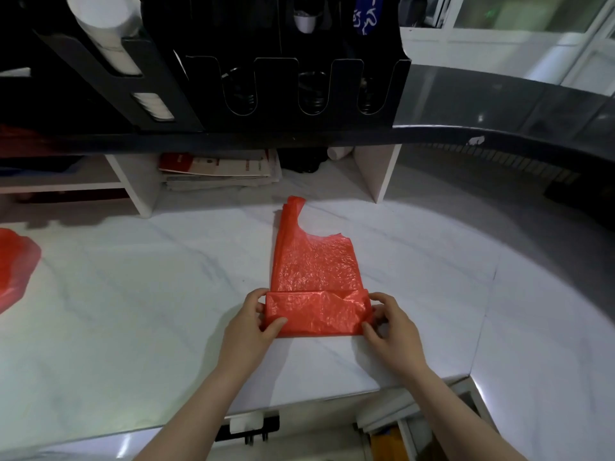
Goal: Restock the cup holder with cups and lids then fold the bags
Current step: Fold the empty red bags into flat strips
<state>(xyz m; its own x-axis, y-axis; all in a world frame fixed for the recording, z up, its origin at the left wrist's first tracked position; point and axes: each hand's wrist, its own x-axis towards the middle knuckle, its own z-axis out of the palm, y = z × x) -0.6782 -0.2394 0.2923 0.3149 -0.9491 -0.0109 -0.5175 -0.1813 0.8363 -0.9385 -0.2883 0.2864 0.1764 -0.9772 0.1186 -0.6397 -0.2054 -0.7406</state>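
A red plastic bag lies flat on the white marble counter, folded lengthwise, its handle pointing away from me. Its near end is turned over into a flat band. My left hand pinches the band's left edge and my right hand pinches its right edge. The black cup holder stands on the dark upper ledge, with a stack of white cups in its left tube and dark lids in its slotted bays.
Another red bag lies at the counter's far left edge. Stacked papers sit under the ledge between white shelf supports. The counter's front edge runs near my forearms, with an open drawer below.
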